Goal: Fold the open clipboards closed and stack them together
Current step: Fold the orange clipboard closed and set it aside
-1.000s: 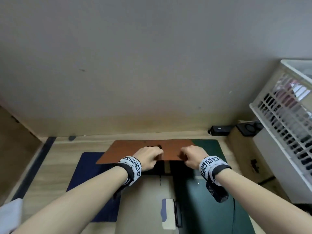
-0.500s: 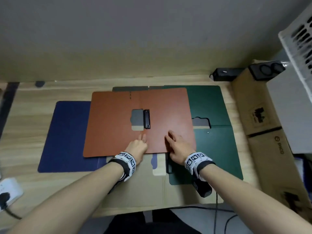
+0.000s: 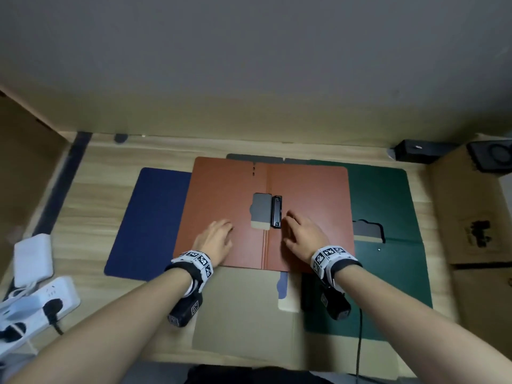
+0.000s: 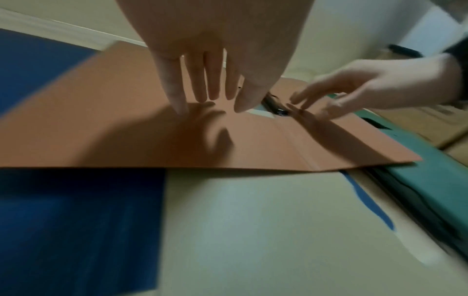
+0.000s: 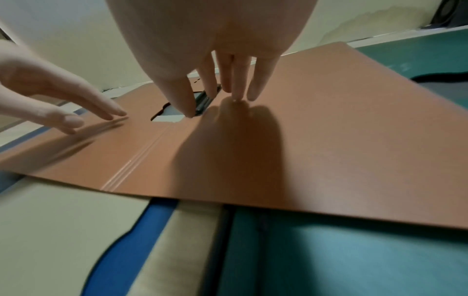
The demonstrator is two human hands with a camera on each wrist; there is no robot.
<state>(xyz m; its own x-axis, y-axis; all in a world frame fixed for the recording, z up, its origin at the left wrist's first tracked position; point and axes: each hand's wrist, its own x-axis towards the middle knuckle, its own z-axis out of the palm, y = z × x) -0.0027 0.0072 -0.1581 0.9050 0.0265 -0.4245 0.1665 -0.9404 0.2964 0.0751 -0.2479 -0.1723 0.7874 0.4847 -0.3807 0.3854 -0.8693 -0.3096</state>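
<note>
An orange-brown clipboard folder [image 3: 310, 195] lies open and flat on top of the pile, its black clip [image 3: 276, 211] beside the centre fold. My left hand [image 3: 216, 235] hovers with straight fingers over its left leaf [image 4: 101, 124]. My right hand [image 3: 300, 231] hovers with spread fingers over the right leaf [image 5: 341, 140], the thumb close to the clip [image 5: 202, 104]. Neither hand holds anything. Beneath lie an open beige folder [image 3: 243, 309], a dark green one [image 3: 388, 206] at the right and a navy one [image 3: 149, 217] at the left.
The pile lies on a wooden desk [image 3: 83, 195] against a grey wall. A white power strip [image 3: 36, 309] and adapter [image 3: 33, 259] lie at the left edge. Cardboard boxes [image 3: 471, 217] stand at the right, with black devices [image 3: 415, 151] behind.
The orange-brown folder, held up by its near edge a second ago, now lies open and flat. Both hands have let go and moved forward over its two leaves.
</note>
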